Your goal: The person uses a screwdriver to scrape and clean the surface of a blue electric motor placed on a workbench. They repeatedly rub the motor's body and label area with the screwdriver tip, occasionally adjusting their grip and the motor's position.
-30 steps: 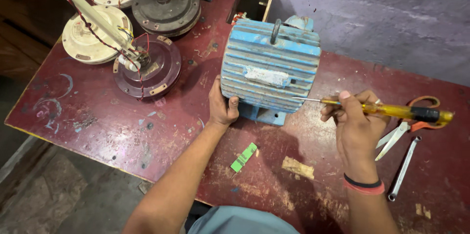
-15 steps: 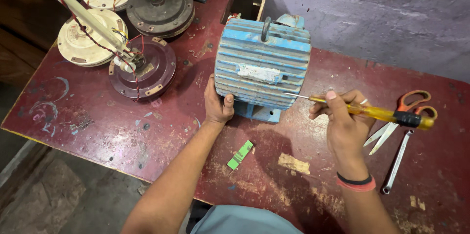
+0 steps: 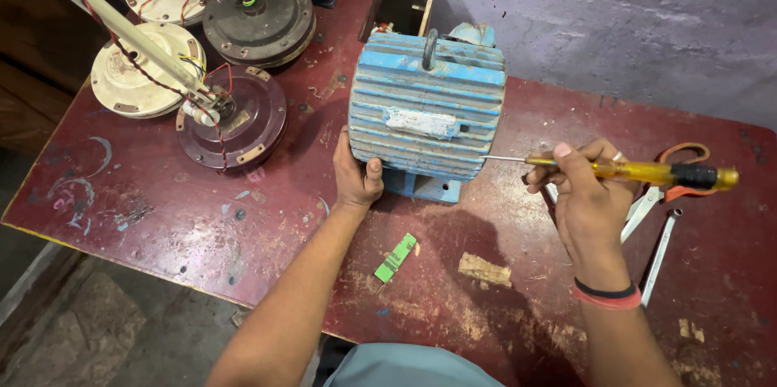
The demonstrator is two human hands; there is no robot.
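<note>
The blue ribbed motor [image 3: 427, 108] is being steadied at table [image 3: 162, 225] centre by the left hand [image 3: 356, 180], flat against its seven o'clock side. A yellow-handled screwdriver [image 3: 639, 172] is being gripped by the right hand [image 3: 587, 193] at three o'clock, its tip touching the casing

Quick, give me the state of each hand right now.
Left hand: open, palm pressed against the side of the blue motor.
Right hand: closed on the yellow screwdriver, tip at the motor.
</note>
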